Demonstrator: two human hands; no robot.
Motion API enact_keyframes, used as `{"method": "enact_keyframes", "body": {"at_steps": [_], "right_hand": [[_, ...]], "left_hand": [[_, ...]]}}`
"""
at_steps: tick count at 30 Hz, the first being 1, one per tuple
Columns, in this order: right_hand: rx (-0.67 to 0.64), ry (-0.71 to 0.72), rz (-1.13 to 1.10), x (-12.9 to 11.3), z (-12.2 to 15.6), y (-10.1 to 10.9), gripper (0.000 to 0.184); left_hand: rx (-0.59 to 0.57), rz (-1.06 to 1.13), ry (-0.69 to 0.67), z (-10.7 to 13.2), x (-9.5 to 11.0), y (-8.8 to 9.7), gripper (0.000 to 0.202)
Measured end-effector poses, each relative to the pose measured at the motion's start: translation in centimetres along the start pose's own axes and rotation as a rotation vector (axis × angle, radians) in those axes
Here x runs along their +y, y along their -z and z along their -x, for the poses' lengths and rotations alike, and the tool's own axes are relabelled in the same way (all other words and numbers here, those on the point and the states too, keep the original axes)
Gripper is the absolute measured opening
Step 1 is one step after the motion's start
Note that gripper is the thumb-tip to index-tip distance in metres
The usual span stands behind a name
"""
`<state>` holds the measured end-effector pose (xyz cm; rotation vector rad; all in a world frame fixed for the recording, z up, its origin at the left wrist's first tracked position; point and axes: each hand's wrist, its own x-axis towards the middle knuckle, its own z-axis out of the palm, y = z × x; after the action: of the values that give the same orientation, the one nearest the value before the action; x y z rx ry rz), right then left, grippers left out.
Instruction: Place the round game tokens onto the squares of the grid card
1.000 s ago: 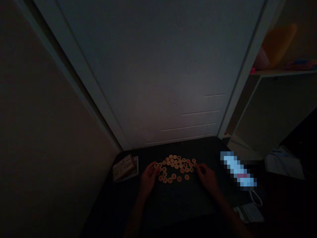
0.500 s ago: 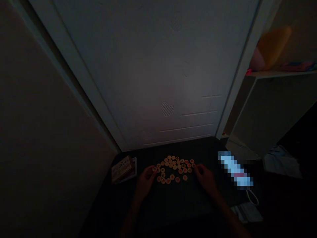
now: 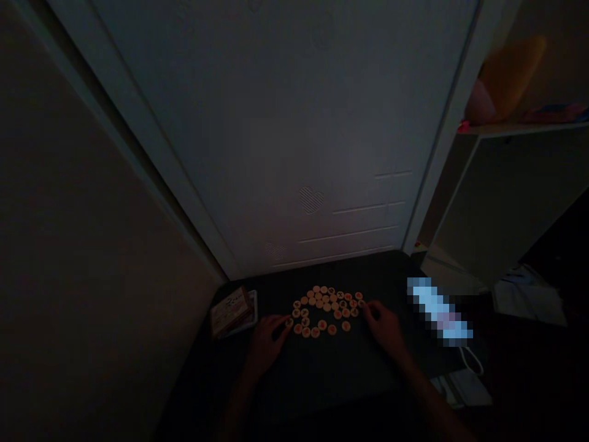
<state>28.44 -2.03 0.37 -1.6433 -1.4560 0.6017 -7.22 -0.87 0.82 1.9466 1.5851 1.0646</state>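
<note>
Round wooden xiangqi pieces [image 3: 326, 307] lie spread in a loose cluster on the dark tabletop [image 3: 313, 368]. Some show red characters, some dark ones, and several look blank in the dim light. At the cluster's left edge, my left hand [image 3: 269, 337] pinches a dark-marked xiangqi piece [image 3: 289, 322] between thumb and finger. On the opposite side, my right hand [image 3: 381, 322] has its fingertips closed on a xiangqi piece [image 3: 361, 304] at the right edge. Whether that piece is lifted or resting on the table, I cannot tell.
A wooden box [image 3: 231, 311] lies tilted on a pale tray [image 3: 254, 301] at the table's left. A bright blurred-out object [image 3: 439, 313] with a white cord is at the right. Behind the table stands a white door panel [image 3: 294, 153], with a shelf [image 3: 524, 130] beyond it.
My left hand has moved slightly down, bringing its piece nearer and away from the upper left pieces. My right hand stays at the same edge piece. The view has shifted a little.
</note>
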Motion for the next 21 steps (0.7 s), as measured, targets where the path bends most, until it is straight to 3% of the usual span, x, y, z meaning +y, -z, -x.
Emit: {"method": "enact_keyframes", "body": {"at_steps": [8,14,18,21], "right_hand": [[0.027,0.042,0.021,0.5,0.0,-0.3,0.047],[0.074,0.122,0.043,0.2,-0.1,-0.2,0.039],[0.057,0.268,0.098,-1.1,-0.2,-0.8,0.028],[-0.005,0.352,0.258,-2.9,-0.6,-1.7,0.026]], "left_hand": [[0.034,-0.015,-0.001,0.3,-0.3,-0.1,0.026],[0.014,-0.146,-0.103,0.5,-0.9,-0.2,0.024],[0.030,-0.176,-0.124,0.6,-1.4,-0.3,0.023],[0.030,-0.159,-0.114,0.6,-1.4,-0.4,0.023]]}}
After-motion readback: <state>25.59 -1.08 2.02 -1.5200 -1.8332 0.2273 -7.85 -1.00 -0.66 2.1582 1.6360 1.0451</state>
